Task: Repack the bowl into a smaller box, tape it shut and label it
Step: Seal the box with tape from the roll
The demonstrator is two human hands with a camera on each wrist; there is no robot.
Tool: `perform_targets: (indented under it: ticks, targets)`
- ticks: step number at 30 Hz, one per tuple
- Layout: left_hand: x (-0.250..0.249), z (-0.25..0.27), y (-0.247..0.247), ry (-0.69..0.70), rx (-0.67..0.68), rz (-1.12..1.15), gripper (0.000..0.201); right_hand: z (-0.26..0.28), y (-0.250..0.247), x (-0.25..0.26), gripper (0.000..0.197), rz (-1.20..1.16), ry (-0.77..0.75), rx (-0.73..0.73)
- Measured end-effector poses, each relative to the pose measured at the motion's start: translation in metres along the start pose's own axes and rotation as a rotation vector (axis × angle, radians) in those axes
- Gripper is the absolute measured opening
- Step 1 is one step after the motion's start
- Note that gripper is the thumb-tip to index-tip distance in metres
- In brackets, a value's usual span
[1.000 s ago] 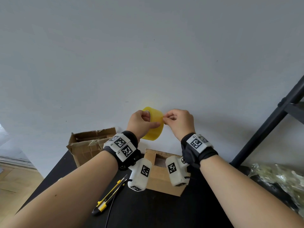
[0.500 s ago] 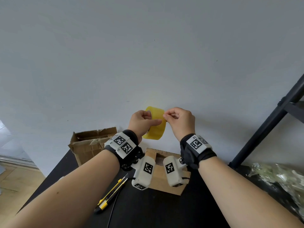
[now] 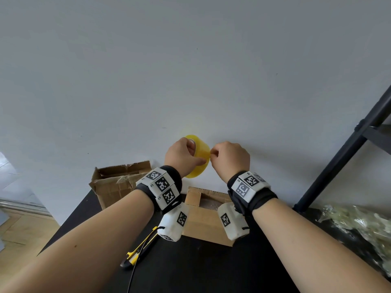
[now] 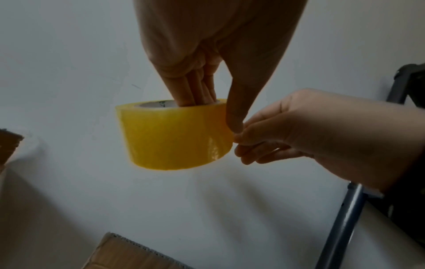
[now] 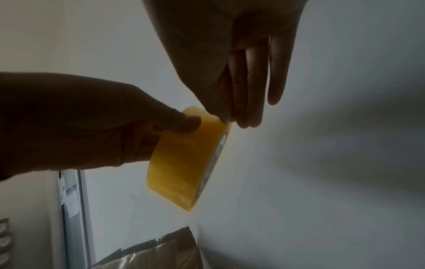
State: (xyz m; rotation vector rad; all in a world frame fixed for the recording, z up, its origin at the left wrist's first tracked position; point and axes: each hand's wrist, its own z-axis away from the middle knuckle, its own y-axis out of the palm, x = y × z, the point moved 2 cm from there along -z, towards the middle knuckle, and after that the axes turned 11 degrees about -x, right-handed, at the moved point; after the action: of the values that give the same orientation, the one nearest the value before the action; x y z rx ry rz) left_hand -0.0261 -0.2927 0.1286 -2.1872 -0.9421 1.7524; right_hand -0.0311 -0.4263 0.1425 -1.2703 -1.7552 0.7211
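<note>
The left hand (image 3: 182,158) holds the yellow tape roll (image 3: 197,159) up in front of the wall, above the small open box (image 3: 208,216) on the dark worktop (image 3: 190,267): its fingers (image 4: 197,91) are hooked into the core and the thumb lies along the outer face. The roll's axis runs roughly along the left fingers, so its curved face looks toward the right hand (image 3: 229,159), which is just beside it. The right fingers (image 5: 241,102) are drawn together at the roll's near rim, apparently pinching or picking at the loose tape end; no freed strip shows clearly. The pull should go rightward, away from the left hand. A bigger box (image 3: 118,182) and a yellow-and-black utility knife (image 3: 137,250) lie to the left.
</note>
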Motion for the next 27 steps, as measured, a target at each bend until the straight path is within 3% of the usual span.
perform_targets:
  ticks: [11,15,17,19,22,27]
  targets:
    - [0.000,0.008,-0.003,0.133,0.045,-0.068,0.042,-0.003,-0.007,0.000,0.013,0.053,0.011,0.078]
    - [0.001,0.008,-0.002,0.165,0.056,-0.079,0.037,-0.004,-0.008,0.003,0.012,-0.127,0.085,0.132]
    - [0.003,0.008,-0.001,0.151,0.049,-0.059,0.036,-0.006,-0.009,0.004,0.009,-0.247,0.151,0.072]
    - [0.005,0.006,-0.002,0.104,0.029,-0.014,0.036,-0.007,-0.011,0.002,0.015,-0.259,0.187,0.015]
    - [0.006,0.002,-0.003,0.072,-0.011,0.008,0.038,-0.004,-0.010,0.000,0.030,-0.108,0.123,0.071]
    - [0.007,-0.002,-0.004,0.088,-0.015,-0.011,0.039,0.000,-0.006,0.004,0.032,-0.047,0.064,0.111]
